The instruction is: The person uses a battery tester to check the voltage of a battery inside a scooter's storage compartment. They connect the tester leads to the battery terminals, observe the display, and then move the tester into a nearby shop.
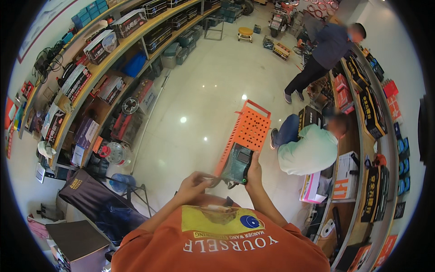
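In front of my body, my right hand (pixel 254 173) grips the right side of a dark box-shaped electronic device (pixel 237 164) with a small grey screen and a green spot at its near corner. My left hand (pixel 195 185) has its fingers closed on a dark cable (pixel 215 181) at the device's near left edge. Just beyond and partly under the device is an orange perforated metal case (pixel 252 121) with an open handle-like frame at its far end. Whether the device is joined to this case cannot be made out.
Long shelves (pixel 113 50) with boxed goods line the left. A crouching person (pixel 308 147) and a standing person (pixel 328 50) are at the right shelves. A folding chair (pixel 102 204) and a water jug (pixel 121 182) stand at the near left, a yellow stool (pixel 245 32) far off.
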A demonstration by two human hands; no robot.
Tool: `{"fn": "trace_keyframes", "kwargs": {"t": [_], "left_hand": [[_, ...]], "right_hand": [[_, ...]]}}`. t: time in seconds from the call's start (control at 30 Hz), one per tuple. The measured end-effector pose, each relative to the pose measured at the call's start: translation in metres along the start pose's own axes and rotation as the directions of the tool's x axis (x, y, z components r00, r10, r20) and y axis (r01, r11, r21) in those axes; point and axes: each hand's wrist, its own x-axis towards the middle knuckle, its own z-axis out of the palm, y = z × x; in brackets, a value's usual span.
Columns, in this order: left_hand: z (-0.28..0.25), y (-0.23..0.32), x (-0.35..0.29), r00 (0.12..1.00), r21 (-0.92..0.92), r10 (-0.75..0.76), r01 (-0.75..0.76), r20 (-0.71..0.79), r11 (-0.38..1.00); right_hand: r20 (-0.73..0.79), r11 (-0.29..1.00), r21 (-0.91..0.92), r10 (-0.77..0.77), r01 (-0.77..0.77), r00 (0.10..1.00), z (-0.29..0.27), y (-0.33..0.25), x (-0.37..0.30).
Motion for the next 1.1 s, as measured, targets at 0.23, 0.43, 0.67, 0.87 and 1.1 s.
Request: {"fn": "trace_keyframes", "kwargs": {"t": [0.23,0.43,0.67,0.87,1.1], "left_hand": [[-0.035,0.018,0.135,0.999,-0.106,-0.025,0.021,-0.031,0.994],[-0.053,0.102,0.267,0.998,-0.136,0.04,-0.033,0.043,0.99],[-0.065,0.274,0.366,0.789,-0.606,0.565,-0.332,0.243,0.723],[-0.014,0.397,0.404,0.178,-0.829,0.961,-0.49,0.21,0.272],[0.037,0.478,0.474,0.018,-0.85,0.961,-0.461,0.277,0.254]], "right_hand": [[-0.062,0.996,0.085,-0.006,0.011,0.998,0.009,-0.057,0.132],[-0.154,0.983,0.18,0.049,-0.021,0.987,0.006,-0.1,0.197],[-0.175,0.951,0.307,0.026,0.029,0.984,0.009,-0.139,0.293],[-0.039,0.94,0.341,0.021,-0.007,0.999,-0.026,-0.156,0.43],[-0.077,0.982,0.166,0.103,-0.089,0.992,0.062,-0.267,0.533]]}}
